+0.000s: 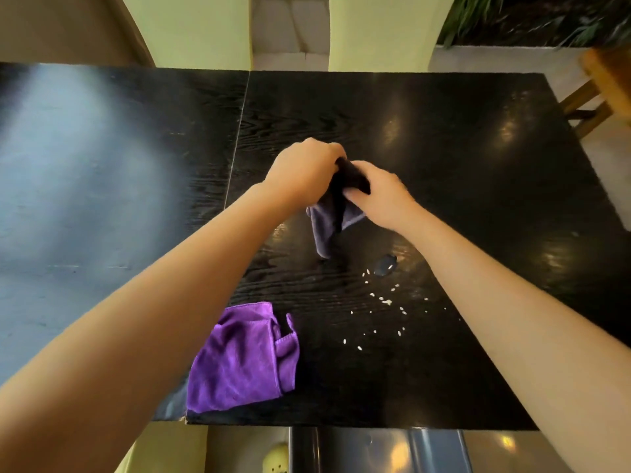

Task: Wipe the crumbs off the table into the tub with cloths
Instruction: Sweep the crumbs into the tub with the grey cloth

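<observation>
Both hands meet above the middle of the glossy black wood-grain table (444,148): the left hand (304,169) and the right hand (379,196) each grip the dark purple cloth (329,223), bunched between them with its tail hanging down to the tabletop, probably being folded into a pad for wiping. A second, brighter purple microfibre cloth (239,360) lies crumpled at the near edge, within easy reach. Scattered white crumbs (382,308) lie just right of it. A dark grey tub (375,448) seems to sit below the near edge, ready to catch them. No writing or label shows.
</observation>
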Demonstrator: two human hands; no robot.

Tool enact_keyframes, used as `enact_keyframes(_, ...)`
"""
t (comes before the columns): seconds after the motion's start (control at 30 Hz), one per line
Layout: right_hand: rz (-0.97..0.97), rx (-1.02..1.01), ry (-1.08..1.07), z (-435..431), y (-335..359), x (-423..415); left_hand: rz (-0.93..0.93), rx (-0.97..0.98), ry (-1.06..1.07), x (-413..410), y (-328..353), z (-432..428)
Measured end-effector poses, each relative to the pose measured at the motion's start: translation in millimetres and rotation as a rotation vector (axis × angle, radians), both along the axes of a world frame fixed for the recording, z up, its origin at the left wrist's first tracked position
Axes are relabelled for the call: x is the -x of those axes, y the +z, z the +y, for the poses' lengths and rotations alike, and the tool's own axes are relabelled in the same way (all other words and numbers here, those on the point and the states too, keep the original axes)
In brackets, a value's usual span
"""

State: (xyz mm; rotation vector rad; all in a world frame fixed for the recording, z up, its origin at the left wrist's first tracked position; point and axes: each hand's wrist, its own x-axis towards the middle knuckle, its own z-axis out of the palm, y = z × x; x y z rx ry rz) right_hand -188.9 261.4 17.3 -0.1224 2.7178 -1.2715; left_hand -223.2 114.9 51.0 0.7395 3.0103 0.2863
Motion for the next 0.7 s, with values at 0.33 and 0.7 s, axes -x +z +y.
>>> enact_keyframes(0.33, 0.244, -0.142, -0.104, 68.2, 4.8, 23.4, 0.102, 0.042, -0.184, 32.6, 0.1, 50.3)
enact_keyframes(0.7, -0.074, -0.241, 0.090, 100.0, -106.6, -44.4, -0.275, 0.030, -0.184, -44.1, -122.7, 61.7)
